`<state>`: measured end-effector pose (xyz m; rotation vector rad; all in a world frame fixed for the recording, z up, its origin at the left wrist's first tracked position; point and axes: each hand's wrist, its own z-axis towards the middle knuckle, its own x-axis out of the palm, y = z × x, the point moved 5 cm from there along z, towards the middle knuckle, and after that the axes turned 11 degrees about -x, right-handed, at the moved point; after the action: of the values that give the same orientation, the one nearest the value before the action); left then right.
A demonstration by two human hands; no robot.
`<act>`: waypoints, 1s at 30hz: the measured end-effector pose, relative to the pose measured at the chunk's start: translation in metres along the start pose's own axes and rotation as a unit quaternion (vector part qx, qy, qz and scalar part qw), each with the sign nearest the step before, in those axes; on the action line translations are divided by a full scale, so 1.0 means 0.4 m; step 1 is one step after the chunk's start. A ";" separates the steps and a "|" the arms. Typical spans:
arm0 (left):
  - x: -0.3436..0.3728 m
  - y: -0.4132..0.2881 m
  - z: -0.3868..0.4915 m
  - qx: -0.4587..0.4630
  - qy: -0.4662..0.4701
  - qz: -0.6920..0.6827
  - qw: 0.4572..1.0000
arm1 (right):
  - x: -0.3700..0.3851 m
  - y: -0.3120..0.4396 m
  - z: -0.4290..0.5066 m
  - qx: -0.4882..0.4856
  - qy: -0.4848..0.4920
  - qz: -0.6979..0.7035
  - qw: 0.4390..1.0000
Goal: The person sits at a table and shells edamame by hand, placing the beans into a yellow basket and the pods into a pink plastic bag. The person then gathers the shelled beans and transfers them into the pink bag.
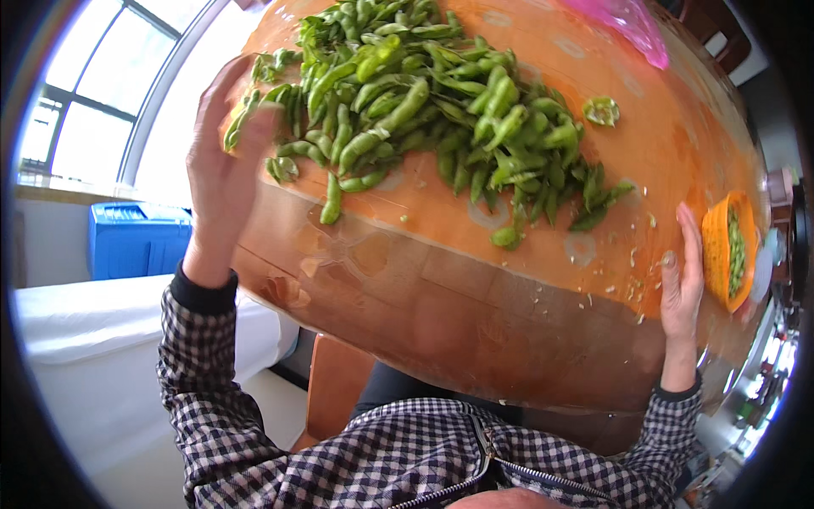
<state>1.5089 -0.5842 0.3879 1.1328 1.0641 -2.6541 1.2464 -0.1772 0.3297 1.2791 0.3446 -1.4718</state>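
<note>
A heap of green soybean pods (pixel 388 114) lies on the orange patterned covering of the table. My left hand (pixel 226 146), blurred, is at the heap's left edge with thumb and fingers apart. Several pods show just beyond its fingers, and I see nothing in its grasp. On the right, my right hand (pixel 682 286) is beside an orange plastic basket (pixel 715 251), thumb apart from the straight fingers and nothing held. Shelled green beans (pixel 736 251) lie inside that basket. Whether the right hand touches the basket cannot be told.
Small pale scraps (pixel 633 289) are strewn left of my right hand. An opened pod shell (pixel 601 111) rests apart from the heap. At the far side lies a pink plastic bag (pixel 626 25). A blue plastic bin (pixel 140 238) stands beyond the table's left side, below a window.
</note>
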 end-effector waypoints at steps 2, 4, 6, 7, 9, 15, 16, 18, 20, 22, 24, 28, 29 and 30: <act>-0.064 0.146 0.009 -0.189 -0.051 -0.006 0.981 | 0.010 0.011 0.006 -0.004 0.001 -0.015 1.000; -0.065 0.242 0.017 -0.247 -0.050 -0.083 0.964 | 0.010 0.018 0.010 0.001 0.001 -0.029 1.000; -0.017 0.243 0.023 -0.254 -0.008 -0.052 0.966 | 0.010 0.013 0.003 0.005 -0.008 -0.030 1.000; 0.017 0.215 0.038 -0.214 0.015 0.054 0.975 | 0.006 0.007 0.001 0.006 -0.017 -0.041 0.999; 0.087 0.191 0.037 -0.180 0.038 -0.026 0.983 | 0.011 0.004 0.001 0.012 -0.002 -0.078 0.997; 0.234 0.006 0.052 -0.212 0.072 -0.046 0.974 | 0.066 0.063 0.054 0.047 -0.053 -0.052 0.996; 0.236 -0.013 0.046 -0.217 0.071 -0.051 0.972 | 0.083 0.095 0.087 0.039 -0.066 -0.057 0.995; 0.256 -0.061 0.049 -0.216 0.066 -0.071 0.971 | 0.129 0.142 0.151 0.058 -0.092 0.039 0.993; 0.304 -0.118 0.055 -0.206 0.099 -0.090 0.969 | 0.143 0.203 0.218 0.048 -0.111 0.097 0.988; 0.336 -0.174 0.057 -0.199 0.130 -0.104 0.966 | 0.158 0.190 0.247 0.067 -0.119 0.148 0.980; 0.334 -0.163 0.064 -0.204 0.135 -0.072 0.967 | 0.150 0.169 0.248 0.088 -0.128 0.179 0.971; 0.176 0.000 0.133 -0.245 0.065 -0.064 0.965 | 0.083 0.077 0.202 0.124 -0.161 0.125 0.971; 0.131 0.048 0.149 -0.272 0.044 -0.037 0.961 | 0.070 0.041 0.195 0.119 -0.185 0.101 0.970; 0.093 0.121 0.163 -0.263 0.020 0.003 0.964 | 0.069 0.016 0.197 0.123 -0.191 0.080 0.971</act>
<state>1.4571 -0.6539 0.3677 1.0612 1.6337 -2.1382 1.2165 -0.2548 0.3389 1.1495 -0.1970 -1.6144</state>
